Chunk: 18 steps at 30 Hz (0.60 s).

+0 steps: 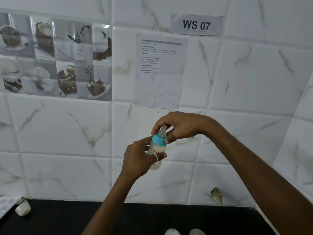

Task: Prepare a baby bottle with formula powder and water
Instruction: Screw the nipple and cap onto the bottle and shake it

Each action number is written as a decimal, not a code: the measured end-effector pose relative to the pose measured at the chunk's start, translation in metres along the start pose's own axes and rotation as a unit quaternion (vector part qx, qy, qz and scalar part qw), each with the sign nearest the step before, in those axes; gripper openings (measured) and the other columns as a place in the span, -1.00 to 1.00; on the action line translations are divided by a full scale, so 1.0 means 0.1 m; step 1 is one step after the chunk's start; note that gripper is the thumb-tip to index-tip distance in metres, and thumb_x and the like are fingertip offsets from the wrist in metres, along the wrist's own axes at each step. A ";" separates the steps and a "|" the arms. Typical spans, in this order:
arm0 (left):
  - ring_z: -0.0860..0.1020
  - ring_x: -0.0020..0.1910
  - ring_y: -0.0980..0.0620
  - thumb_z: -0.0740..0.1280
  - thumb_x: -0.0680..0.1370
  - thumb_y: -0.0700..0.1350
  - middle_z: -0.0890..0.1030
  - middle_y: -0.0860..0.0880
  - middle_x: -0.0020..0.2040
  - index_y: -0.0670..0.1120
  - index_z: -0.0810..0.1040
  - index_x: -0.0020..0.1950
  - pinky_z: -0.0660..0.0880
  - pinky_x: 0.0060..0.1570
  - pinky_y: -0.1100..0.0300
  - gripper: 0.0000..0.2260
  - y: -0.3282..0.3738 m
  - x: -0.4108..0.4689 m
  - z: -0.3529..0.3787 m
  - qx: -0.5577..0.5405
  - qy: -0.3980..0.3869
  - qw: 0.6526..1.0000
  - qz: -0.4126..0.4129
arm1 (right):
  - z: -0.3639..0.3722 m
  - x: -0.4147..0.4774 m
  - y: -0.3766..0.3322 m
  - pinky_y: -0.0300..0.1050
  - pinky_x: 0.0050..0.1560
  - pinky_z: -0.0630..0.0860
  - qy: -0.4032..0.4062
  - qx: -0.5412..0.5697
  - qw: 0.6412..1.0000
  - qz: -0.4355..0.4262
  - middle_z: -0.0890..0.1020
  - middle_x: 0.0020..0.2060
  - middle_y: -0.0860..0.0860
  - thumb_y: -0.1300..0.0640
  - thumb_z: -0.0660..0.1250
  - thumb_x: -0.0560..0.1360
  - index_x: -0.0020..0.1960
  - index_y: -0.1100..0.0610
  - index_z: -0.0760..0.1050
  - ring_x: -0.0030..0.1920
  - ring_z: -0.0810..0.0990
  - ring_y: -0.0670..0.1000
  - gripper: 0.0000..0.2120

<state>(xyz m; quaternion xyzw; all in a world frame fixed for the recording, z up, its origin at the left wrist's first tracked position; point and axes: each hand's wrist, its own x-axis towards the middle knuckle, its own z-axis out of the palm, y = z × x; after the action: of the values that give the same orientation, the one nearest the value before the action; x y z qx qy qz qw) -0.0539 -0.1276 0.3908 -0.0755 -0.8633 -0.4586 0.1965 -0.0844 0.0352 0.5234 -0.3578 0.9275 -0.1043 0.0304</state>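
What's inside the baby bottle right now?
The baby bottle holds a milky white liquid. The left hand wraps its middle, hiding part of the contents, so the exact level cannot be seen.

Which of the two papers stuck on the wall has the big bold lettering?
The small sign at upper right, reading "WS 07". The larger sheet below and to its left carries only small printed lines.

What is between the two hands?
The baby bottle. The left hand wraps its milky body, and the right hand pinches the blue ring under the teat. The head view shows it.
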 end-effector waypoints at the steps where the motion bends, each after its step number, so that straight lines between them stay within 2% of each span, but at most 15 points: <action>1: 0.63 0.22 -0.02 0.56 0.43 0.11 0.66 -0.02 0.30 -0.04 0.54 0.42 0.47 0.16 0.19 -0.40 0.00 0.00 0.00 0.002 -0.001 1.000 0.001 | 0.00 0.00 0.00 -0.33 0.09 0.56 -0.002 -0.001 1.000 -0.003 0.60 0.13 -0.19 0.32 0.45 0.48 0.26 0.01 0.59 0.12 0.58 -0.10 -0.59; 4: 0.63 0.23 -0.03 0.56 0.43 0.10 0.66 -0.02 0.31 -0.04 0.54 0.42 0.51 0.21 0.14 -0.40 0.01 0.00 0.00 0.004 -0.005 1.000 -0.001 | -0.01 0.00 -0.02 -0.16 0.21 0.59 -0.011 -0.008 1.000 -0.014 0.60 0.13 -0.17 0.35 0.45 0.47 0.26 0.01 0.60 0.16 0.57 -0.09 -0.57; 8: 0.63 0.23 -0.02 0.56 0.42 0.11 0.66 -0.02 0.30 -0.05 0.55 0.41 0.45 0.14 0.21 -0.40 0.00 -0.01 0.00 0.005 -0.011 1.000 -0.005 | -0.03 0.00 -0.05 -0.02 0.28 0.58 -0.027 -0.015 0.999 -0.027 0.62 0.20 -0.09 0.41 0.42 0.46 0.27 0.07 0.62 0.24 0.56 -0.03 -0.56; 14: 0.64 0.21 -0.02 0.57 0.42 0.10 0.67 -0.02 0.29 -0.05 0.57 0.39 0.45 0.14 0.22 -0.42 0.00 -0.03 0.00 0.002 -0.010 1.000 -0.009 | 0.00 -0.01 -0.03 -0.05 0.29 0.56 -0.025 -0.017 0.999 -0.026 0.62 0.22 -0.11 0.40 0.43 0.45 0.27 0.04 0.62 0.24 0.56 -0.06 -0.54; 18: 0.64 0.21 -0.02 0.57 0.42 0.10 0.67 -0.02 0.28 -0.05 0.56 0.40 0.53 0.25 0.07 -0.41 0.00 -0.04 0.01 -0.006 -0.007 1.000 -0.010 | 0.03 0.00 0.00 -0.17 0.25 0.55 -0.009 -0.034 0.999 -0.019 0.57 0.13 -0.21 0.29 0.48 0.47 0.27 0.00 0.59 0.16 0.55 -0.11 -0.59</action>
<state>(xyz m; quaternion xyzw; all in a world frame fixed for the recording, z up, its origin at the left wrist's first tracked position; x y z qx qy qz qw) -0.0505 -0.1271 0.3884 -0.0709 -0.8627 -0.4652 0.1851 -0.0838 0.0351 0.5199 -0.3771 0.9232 -0.0702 0.0248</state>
